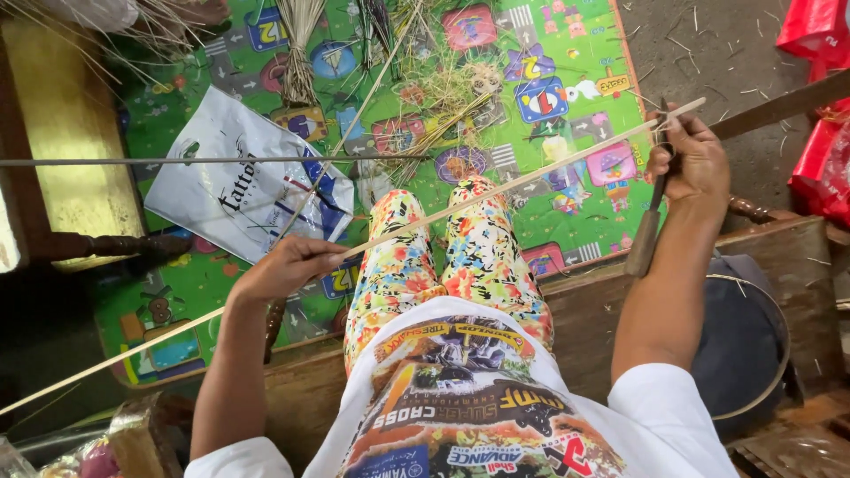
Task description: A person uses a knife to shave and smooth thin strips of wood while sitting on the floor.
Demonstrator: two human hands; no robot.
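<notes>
**Across the knees: one long cane strip held at both ends**

Above the patterned play mat (567, 106), a pale cane strip (496, 190) runs in a long slant, low beyond the left hand and rising to the right hand. Its long axis crosses both knees of the flowered trousers (443, 257), well clear of the mat.

The left hand (283, 265) has its fingers closed round the strip partway along; the tail carries on past that hand and off the lower edge of view. The right hand (695, 164) is clenched at the strip's upper end, near the mat's far right border, and grips a knife (646, 230) whose wooden handle hangs down below the fist. The blade is almost wholly hidden by the fingers, so I cannot tell how it meets the strip.

A white plastic bag (239, 186) lies on the mat beyond the left hand, with a thin grey rod (177, 161) passing over it. Bundled dry reeds (301, 53) sit at the mat's far edge.
</notes>
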